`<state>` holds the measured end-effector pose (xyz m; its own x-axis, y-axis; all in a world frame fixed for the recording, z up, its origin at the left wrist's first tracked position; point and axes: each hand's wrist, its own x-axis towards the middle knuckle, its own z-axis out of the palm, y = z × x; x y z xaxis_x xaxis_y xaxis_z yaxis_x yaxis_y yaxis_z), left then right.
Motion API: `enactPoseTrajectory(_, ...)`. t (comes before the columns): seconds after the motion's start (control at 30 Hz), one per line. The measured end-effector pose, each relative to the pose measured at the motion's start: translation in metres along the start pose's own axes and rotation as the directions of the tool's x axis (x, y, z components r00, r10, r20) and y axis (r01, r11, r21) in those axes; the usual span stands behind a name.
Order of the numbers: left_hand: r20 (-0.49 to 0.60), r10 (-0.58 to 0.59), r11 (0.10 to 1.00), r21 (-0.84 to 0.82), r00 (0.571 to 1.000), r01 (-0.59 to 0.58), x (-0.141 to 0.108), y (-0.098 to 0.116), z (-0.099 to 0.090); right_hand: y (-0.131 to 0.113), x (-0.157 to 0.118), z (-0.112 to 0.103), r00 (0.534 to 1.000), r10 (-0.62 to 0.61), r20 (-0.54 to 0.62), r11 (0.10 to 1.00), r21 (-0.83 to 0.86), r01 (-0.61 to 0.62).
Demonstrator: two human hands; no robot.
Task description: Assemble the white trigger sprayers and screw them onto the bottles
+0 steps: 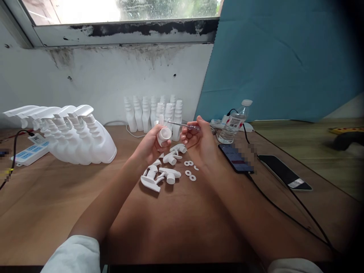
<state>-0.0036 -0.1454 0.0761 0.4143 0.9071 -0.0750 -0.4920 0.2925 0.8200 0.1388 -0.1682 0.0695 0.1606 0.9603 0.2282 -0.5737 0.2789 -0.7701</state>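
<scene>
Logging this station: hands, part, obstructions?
Left hand holding white trigger sprayer head, open end facing camera. Right hand holding screwdriver, tip near it. Loose sprayer heads, washers nearby; nothing visibly blocking hands.

White spray head, thin screwdriver, apparently touching

Spray heads on brown table

A clear bottle stands near a phone (cable attached), before blue sheeting.
</scene>
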Motion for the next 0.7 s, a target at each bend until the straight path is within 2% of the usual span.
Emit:
enactPoseTrajectory(0.07,-0.057,0.097,0.974,0.209,0.994,-0.083,0.002,0.000,-0.012,0.001,0.002,-0.016,0.995,0.083,-0.064,0.996,0.042,-0.080)
enactPoseTrajectory(0.13,-0.105,0.160,0.916,0.387,0.981,-0.108,0.002,-0.002,-0.027,0.003,0.001,-0.038,0.984,0.102,-0.148,0.995,0.014,-0.101)
enactPoseTrajectory(0.2,-0.113,0.180,0.857,0.505,0.977,-0.100,-0.002,-0.006,-0.043,0.006,-0.001,-0.064,0.973,0.058,-0.224,0.994,-0.077,-0.077)
enactPoseTrajectory(0.27,-0.088,0.192,0.791,0.604,0.978,-0.101,-0.009,-0.012,-0.060,0.011,-0.004,-0.090,0.956,-0.049,-0.288,0.978,-0.209,-0.012)
enactPoseTrajectory(0.33,-0.058,0.235,0.678,0.725,0.970,-0.121,-0.016,-0.020,-0.077,0.016,-0.006,-0.112,0.938,-0.116,-0.327,0.935,-0.355,-0.009)
enactPoseTrajectory(0.4,0.007,0.326,0.481,0.859,0.945,-0.173,-0.020,-0.029,-0.094,0.021,-0.008,-0.128,0.939,-0.138,-0.315,0.860,-0.509,-0.044)
enactPoseTrajectory(0.47,0.144,0.401,0.244,0.935,0.905,-0.256,-0.022,-0.037,-0.109,0.023,-0.008,-0.136,0.947,-0.167,-0.274,0.761,-0.646,-0.052)
enactPoseTrajectory(0.53,0.280,0.400,0.071,0.940,0.873,-0.335,-0.022,-0.044,-0.122,0.024,-0.008,-0.141,0.946,-0.206,-0.251,0.691,-0.722,-0.041)
enactPoseTrajectory(0.6,0.344,0.370,0.001,0.929,0.863,-0.371,-0.021,-0.048,-0.130,0.025,-0.009,-0.142,0.935,-0.227,-0.271,0.685,-0.728,-0.045)
enactPoseTrajectory(0.7,0.358,0.353,-0.052,0.930,0.864,-0.363,-0.021,-0.052,-0.135,0.028,-0.012,-0.142,0.930,-0.199,-0.309,0.728,-0.682,-0.071)
